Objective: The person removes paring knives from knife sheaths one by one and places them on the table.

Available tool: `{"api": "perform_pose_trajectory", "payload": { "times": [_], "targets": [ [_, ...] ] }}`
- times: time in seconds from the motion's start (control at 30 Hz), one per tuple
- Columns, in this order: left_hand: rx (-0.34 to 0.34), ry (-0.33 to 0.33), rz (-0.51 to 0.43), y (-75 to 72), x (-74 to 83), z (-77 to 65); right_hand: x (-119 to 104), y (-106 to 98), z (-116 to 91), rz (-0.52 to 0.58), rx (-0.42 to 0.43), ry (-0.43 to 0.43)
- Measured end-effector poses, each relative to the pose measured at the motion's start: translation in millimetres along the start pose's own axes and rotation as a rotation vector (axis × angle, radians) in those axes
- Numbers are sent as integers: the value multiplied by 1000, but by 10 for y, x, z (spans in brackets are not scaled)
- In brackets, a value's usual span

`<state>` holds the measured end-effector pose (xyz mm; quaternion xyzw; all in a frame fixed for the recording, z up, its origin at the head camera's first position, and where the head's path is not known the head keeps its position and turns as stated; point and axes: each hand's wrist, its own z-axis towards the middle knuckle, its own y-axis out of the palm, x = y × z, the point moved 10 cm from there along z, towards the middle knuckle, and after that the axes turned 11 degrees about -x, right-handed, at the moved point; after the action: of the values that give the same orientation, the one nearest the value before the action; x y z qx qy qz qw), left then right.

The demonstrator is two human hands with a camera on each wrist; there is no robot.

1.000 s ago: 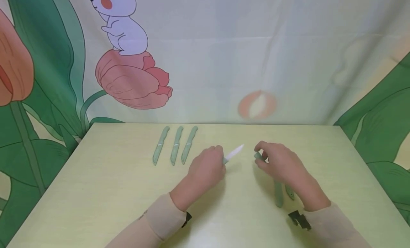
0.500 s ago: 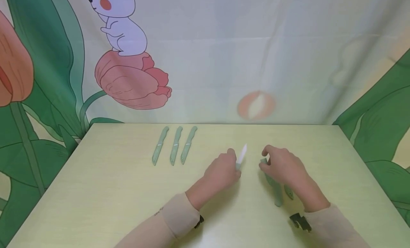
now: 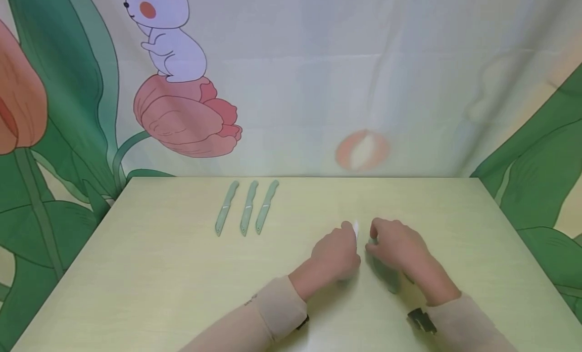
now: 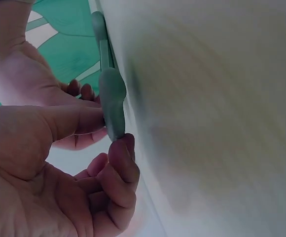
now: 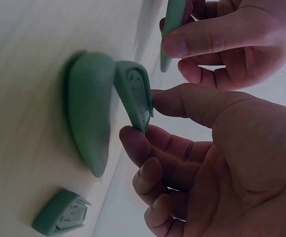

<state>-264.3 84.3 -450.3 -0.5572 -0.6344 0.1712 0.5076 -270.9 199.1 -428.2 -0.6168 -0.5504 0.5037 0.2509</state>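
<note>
My left hand pinches a small knife by its green handle; its white blade points away from me in the head view. Close to its right, my right hand holds a hollow green knife sheath between thumb and fingertips. Under the right hand a smooth green piece, shaped like a knife handle, lies on the table, partly covered in the head view. Beside it rests another green sheath, with its slotted end visible in the right wrist view.
Three green sheathed knives lie side by side at the back left of the pale table. Behind the table's far edge hangs a cloth printed with tulips and a white animal.
My left hand has moved right and nearer to me, and its blade has swung from pointing right to pointing away. The right hand has come slightly nearer, still holding the sheath.
</note>
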Motion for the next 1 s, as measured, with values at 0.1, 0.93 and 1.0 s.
{"api": "perform_pose_trajectory", "payload": {
  "times": [0.1,0.93,1.0],
  "targets": [
    [-7,-12,50,56,45,20,17,35,20,-9,-4,12],
    [16,-14,140,77,285,-18,19,78,8,-60,-35,6],
    [18,-8,132,84,285,-1,25,63,1,-52,-33,7]
  ]
}}
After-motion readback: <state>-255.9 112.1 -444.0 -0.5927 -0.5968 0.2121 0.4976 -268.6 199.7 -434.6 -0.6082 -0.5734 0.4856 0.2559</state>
